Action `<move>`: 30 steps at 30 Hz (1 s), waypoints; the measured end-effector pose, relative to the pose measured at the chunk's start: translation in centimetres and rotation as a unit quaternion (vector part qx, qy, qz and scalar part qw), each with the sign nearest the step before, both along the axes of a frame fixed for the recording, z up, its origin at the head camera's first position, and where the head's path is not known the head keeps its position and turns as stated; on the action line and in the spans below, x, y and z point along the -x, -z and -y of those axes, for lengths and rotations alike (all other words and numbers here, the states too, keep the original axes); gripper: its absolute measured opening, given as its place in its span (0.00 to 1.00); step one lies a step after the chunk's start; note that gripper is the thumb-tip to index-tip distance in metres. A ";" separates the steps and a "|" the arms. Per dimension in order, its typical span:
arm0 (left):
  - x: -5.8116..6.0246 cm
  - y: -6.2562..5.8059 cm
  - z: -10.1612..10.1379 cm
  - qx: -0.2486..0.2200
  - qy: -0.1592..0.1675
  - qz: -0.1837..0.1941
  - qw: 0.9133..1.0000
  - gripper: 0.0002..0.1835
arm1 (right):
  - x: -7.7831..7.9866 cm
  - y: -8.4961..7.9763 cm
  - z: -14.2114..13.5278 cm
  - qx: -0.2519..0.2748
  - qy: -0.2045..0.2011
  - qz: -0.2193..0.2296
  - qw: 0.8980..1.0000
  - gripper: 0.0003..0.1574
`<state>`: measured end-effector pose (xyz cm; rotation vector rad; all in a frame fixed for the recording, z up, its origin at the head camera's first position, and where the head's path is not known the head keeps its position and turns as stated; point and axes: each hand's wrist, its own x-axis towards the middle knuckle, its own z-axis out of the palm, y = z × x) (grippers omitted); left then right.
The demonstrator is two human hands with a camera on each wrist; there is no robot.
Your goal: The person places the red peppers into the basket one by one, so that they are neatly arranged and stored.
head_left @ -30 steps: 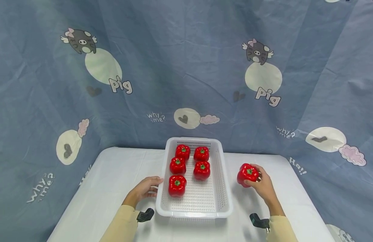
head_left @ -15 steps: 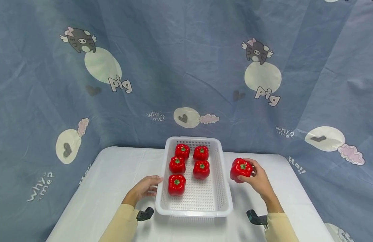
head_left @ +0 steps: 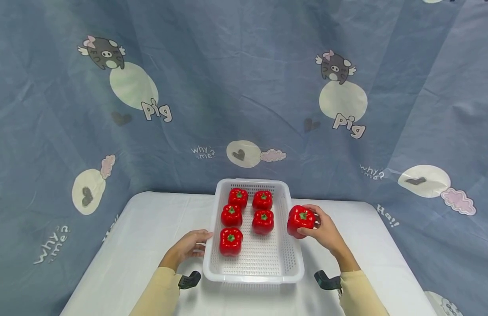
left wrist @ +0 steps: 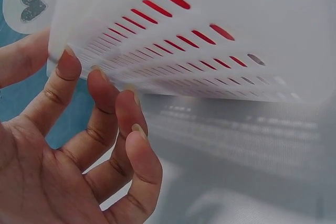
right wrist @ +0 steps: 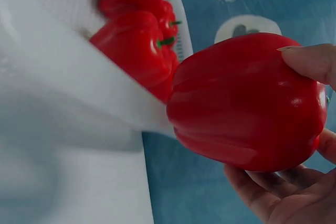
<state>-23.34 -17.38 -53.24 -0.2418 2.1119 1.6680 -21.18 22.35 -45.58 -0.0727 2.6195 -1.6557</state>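
Note:
A red bell pepper (head_left: pixel 299 222) with a green stem is gripped in my right hand (head_left: pixel 324 231), over the right rim of a white plastic basket (head_left: pixel 253 279). In the right wrist view my thumb lies on one side of that bell pepper (right wrist: pixel 247 103) and the fingers are curled beneath it. My left hand (head_left: pixel 188 246) holds the basket's left wall. The left wrist view shows its fingertips against the slotted outside of the basket (left wrist: pixel 283 24), the thumb at the rim, its tip hidden. Several more red bell peppers (head_left: pixel 231 241) stand inside, mostly along the left and back.
The basket stands on a white-covered table (head_left: pixel 160 219). A blue printed curtain (head_left: pixel 244 96) hangs behind the table and at both sides. Inside the basket, bare floor (head_left: pixel 263 261) shows at the front right.
My right hand has carried its bell pepper leftward, from over the table at the right to the basket's right rim. The left hand and the basket stay in place.

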 end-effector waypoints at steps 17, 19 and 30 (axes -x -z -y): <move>-0.1 -0.1 0.0 -0.012 0.002 -0.002 1.000 0.20 | 1.5 0.0 3.4 -0.019 -0.061 0.023 0.998 0.48; 0.0 -0.1 0.0 -0.014 0.001 -0.001 1.000 0.20 | 1.7 0.1 3.7 -0.025 -0.067 0.026 0.997 0.48; 0.0 0.1 -0.1 -0.010 -0.005 0.001 1.000 0.20 | 2.5 0.6 4.9 -0.075 -0.098 0.049 0.991 0.46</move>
